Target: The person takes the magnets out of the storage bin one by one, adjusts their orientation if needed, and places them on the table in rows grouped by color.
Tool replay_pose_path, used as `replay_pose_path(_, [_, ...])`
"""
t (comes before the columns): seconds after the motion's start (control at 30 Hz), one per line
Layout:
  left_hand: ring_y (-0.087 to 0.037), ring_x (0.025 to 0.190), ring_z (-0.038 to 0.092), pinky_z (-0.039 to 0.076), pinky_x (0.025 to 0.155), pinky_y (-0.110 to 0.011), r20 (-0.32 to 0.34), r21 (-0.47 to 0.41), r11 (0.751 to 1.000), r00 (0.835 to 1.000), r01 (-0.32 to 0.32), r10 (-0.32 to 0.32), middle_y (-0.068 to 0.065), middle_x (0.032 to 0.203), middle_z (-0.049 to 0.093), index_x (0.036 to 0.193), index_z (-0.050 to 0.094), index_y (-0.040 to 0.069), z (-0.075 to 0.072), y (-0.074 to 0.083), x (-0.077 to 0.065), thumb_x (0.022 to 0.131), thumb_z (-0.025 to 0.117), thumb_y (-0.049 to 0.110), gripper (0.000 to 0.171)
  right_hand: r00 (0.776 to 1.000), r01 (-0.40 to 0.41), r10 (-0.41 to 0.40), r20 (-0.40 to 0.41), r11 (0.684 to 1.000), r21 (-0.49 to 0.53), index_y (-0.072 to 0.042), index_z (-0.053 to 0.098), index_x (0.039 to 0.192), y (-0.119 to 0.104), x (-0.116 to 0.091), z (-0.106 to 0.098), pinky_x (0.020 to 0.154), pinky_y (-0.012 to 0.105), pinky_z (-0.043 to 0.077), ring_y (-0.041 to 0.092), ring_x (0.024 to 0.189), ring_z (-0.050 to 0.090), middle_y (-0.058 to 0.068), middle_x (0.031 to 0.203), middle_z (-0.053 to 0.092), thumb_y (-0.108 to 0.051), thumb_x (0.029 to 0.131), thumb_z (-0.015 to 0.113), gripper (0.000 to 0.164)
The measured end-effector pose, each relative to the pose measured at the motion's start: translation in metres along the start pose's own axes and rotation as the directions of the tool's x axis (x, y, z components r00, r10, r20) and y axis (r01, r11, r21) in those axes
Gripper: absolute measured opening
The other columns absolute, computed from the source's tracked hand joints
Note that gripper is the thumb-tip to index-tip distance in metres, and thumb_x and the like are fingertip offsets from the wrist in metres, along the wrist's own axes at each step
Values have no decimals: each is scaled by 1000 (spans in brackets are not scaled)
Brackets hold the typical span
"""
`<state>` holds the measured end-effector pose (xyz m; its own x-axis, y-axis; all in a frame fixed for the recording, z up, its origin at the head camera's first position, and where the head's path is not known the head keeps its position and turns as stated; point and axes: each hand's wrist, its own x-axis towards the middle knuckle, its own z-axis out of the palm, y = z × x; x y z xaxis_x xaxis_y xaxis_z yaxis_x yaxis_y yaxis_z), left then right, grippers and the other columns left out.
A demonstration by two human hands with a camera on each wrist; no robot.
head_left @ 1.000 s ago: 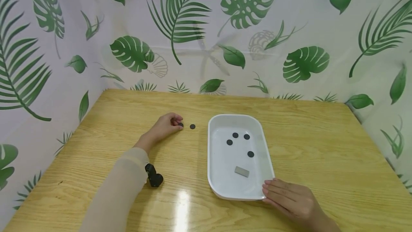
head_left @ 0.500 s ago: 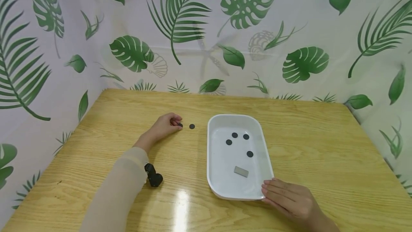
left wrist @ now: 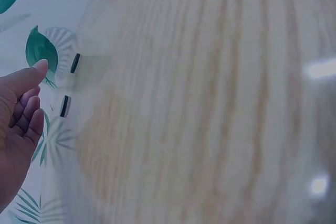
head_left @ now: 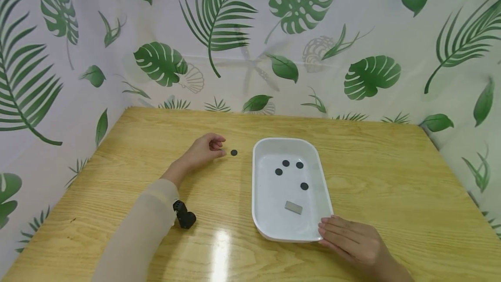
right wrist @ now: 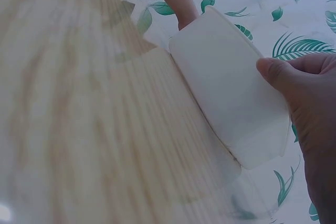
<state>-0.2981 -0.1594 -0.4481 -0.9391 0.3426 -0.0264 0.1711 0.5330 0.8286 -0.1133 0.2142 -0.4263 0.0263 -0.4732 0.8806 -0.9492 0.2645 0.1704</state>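
My left hand (head_left: 204, 149) hovers over the table left of the white tray, its fingers loosely curled and holding nothing. Just right of its fingertips a small black disc (head_left: 234, 152) lies on the table. The hand mostly hides a second disc in the head view; the left wrist view shows this disc (left wrist: 65, 106) near the other, both apart from the fingers. With thumb outside and fingers over the rim, my right hand (head_left: 356, 243) grips the near right corner of the white plastic tray (head_left: 258, 212). Several black discs (head_left: 304, 186) and a grey rectangular block (head_left: 293, 207) lie inside it.
The wooden table (head_left: 391, 177) reaches back to a white cloth backdrop (head_left: 242, 86) printed with green leaves. A black wrist camera (head_left: 184, 215) is strapped at the left sleeve (head_left: 137, 229).
My left hand has lifted slightly and its fingers have spread from the disc they were at, which stays behind on the table. The right hand and tray stay put.
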Motion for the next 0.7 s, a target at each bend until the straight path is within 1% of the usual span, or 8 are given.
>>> replay_pose_path(0.17, [-23, 94, 50, 43, 85, -35, 14, 8, 998, 998, -66, 66, -15, 109, 57, 121, 57, 2, 1, 12, 2, 86, 70, 17, 39, 1000, 5, -5, 0, 1000, 6, 0, 75, 85, 1, 0, 0, 65, 29, 55, 22, 70, 70, 15, 80, 72, -14, 89, 66, 17])
replay_pose_path(0.27, [-23, 92, 50, 43, 82, -35, 43, -2, 995, 994, -100, 100, -18, 109, 57, 119, 59, 0, 3, 24, 4, 85, 71, 19, 41, 1000, 2, -2, 3, 1000, 10, 0, 75, 86, 1, -1, 0, 64, 29, 55, 22, 70, 70, 15, 80, 72, -14, 89, 66, 17])
replay_pose_path(0.33, [-22, 90, 49, 43, 80, -33, 72, -4, 993, 990, -119, 119, -19, 107, 57, 118, 60, 0, 5, 31, 5, 85, 71, 21, 41, 1000, -5, 5, 7, 1000, 11, 0, 75, 86, 1, -1, 0, 65, 29, 55, 22, 70, 70, 15, 80, 72, -14, 89, 66, 17])
replay_pose_path(0.4, [-22, 90, 49, 44, 80, -33, 116, -5, 991, 984, -136, 136, -19, 106, 57, 118, 61, -1, 6, 40, 7, 85, 71, 22, 42, 1000, -9, 9, 9, 1000, 12, 0, 75, 86, 0, -1, 0, 65, 29, 55, 22, 70, 70, 15, 80, 72, -14, 89, 66, 17])
replay_pose_path(0.5, [-20, 91, 51, 45, 80, -31, 169, -2, 987, 973, -161, 159, -15, 104, 58, 116, 63, 3, 9, 53, 8, 85, 71, 24, 39, 1000, -14, 14, 9, 1000, 16, 0, 75, 85, 0, -1, 1, 67, 29, 55, 23, 69, 70, 15, 80, 72, -14, 89, 66, 17])
replay_pose_path(0.57, [-18, 90, 52, 47, 78, -29, 199, -20, 986, 966, -164, 164, -11, 102, 60, 115, 64, 7, 10, 60, 9, 85, 71, 26, 35, 1000, -15, 15, 6, 1000, 17, 0, 75, 85, 0, -1, 1, 67, 29, 55, 23, 69, 70, 15, 80, 72, -14, 89, 66, 17])
replay_pose_path(0.7, [-17, 82, 51, 45, 68, -29, 247, -93, 986, 956, -139, 158, -4, 97, 60, 113, 66, 12, 14, 75, 11, 86, 70, 27, 31, 1000, -20, 20, 10, 1000, 14, 0, 75, 85, 0, 0, 0, 66, 29, 55, 23, 69, 70, 15, 80, 72, -15, 89, 66, 18])
